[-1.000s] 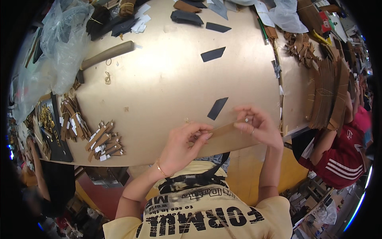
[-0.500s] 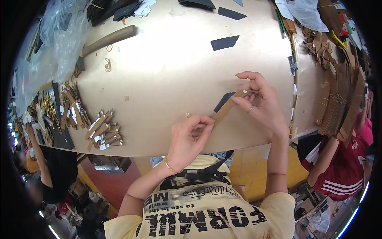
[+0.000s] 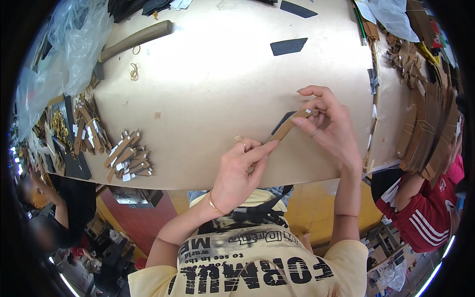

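Observation:
A narrow brown strip (image 3: 289, 127), seemingly leather, with a small white tag at its far end, is held between my two hands just above the table. My right hand (image 3: 332, 123) pinches the tagged end, with the thumb on top and the index finger raised. At the near end, the fingertips of my left hand (image 3: 242, 171) close on the strip. A dark flat piece (image 3: 282, 122) lies partly hidden behind the strip. Two more dark slanted pieces, one (image 3: 288, 46) nearer and one (image 3: 298, 9) farther, rest on the table beyond my hands.
A pile of tagged brown strips (image 3: 129, 157) lies at left, beside a tied bundle (image 3: 90, 126). Farther back are a curved wooden stick (image 3: 138, 39), rubber bands (image 3: 134, 72) and plastic sheeting (image 3: 67, 54). Stacked brown strips (image 3: 428, 126) fill the right side, near a person in red (image 3: 423, 213).
My left hand has shifted slightly right along the strip, its index finger now straighter. The strip looks a little more curved. The whole view has shifted slightly.

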Demonstrator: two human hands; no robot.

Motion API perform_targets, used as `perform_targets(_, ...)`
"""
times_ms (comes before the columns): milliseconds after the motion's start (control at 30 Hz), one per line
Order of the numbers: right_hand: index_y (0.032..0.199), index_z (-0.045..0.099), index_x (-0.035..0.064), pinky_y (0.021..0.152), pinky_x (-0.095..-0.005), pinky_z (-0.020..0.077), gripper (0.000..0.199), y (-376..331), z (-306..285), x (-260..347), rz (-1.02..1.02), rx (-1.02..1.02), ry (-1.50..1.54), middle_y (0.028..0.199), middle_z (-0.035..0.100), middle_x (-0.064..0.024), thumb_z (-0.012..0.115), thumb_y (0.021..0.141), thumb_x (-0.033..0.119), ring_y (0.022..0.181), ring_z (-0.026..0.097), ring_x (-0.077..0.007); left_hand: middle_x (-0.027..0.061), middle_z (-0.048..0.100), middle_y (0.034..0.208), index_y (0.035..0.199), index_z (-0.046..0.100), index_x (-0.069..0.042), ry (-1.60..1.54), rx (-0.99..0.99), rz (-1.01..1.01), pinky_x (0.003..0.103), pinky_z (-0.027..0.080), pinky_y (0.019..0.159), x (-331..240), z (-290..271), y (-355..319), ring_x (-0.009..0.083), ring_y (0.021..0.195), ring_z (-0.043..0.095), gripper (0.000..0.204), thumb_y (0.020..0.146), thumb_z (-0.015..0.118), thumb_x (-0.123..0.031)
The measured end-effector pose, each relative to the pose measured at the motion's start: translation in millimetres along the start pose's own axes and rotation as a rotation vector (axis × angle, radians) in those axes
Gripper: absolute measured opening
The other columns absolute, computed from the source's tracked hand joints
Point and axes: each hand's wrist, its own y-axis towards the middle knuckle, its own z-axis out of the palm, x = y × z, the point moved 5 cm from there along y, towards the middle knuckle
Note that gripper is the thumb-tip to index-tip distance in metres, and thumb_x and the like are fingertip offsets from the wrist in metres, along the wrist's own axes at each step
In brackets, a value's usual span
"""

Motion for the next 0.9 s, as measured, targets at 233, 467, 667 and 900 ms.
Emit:
perform_targets(233,0.121,0.058,0.0040,0.054,-0.0182,0.0350,0.048,1.5,1.1,0.7,0.004,0.020,-0.029,0.077,0.063,0.0051,0.082,0.080,0.007,0.061,0.044,-0.0006,0.0120,0.061,0.090,0.120,0.070,-0.004,0.003,-0.003,0.058,0.031,0.049,0.062,-0.3,0.1,1.4,0.0206,0.066,0.057,0.040,0.083,0.061,0.009)
perform_targets(467,0.120,0.058,0.0054,0.054,-0.0216,0.0387,0.046,2.8,1.8,2.5,0.012,0.029,-0.023,0.074,0.063,-0.0004,0.081,0.080,0.006,0.059,0.048,-0.0051,0.0120,0.060,0.089,0.121,0.069,-0.004,0.009,0.013,0.062,0.031,0.048,0.061,-0.9,-0.6,1.7,0.0207,0.066,0.056,0.041,0.083,0.061,0.009)
perform_targets(667,0.121,0.057,0.0057,0.053,-0.0237,0.0405,0.047,3.2,1.4,2.9,0.013,0.044,-0.028,0.076,0.066,-0.0043,0.079,0.080,0.004,0.059,0.050,-0.0075,0.0115,0.059,0.089,0.122,0.069,-0.004,0.038,0.044,0.074,0.031,0.048,0.062,-1.3,-0.5,1.9,0.0210,0.066,0.056,0.043,0.082,0.060,0.010)
perform_targets(900,0.121,0.057,0.0062,0.053,-0.0242,0.0406,0.046,3.3,1.1,2.3,0.014,0.047,-0.033,0.077,0.067,-0.0048,0.079,0.081,0.003,0.058,0.051,-0.0077,0.0106,0.062,0.093,0.124,0.068,-0.003,0.041,0.072,0.016,0.027,0.052,0.068,-1.1,-2.0,1.9,0.0165,0.076,0.062,0.040,0.087,0.058,0.010)
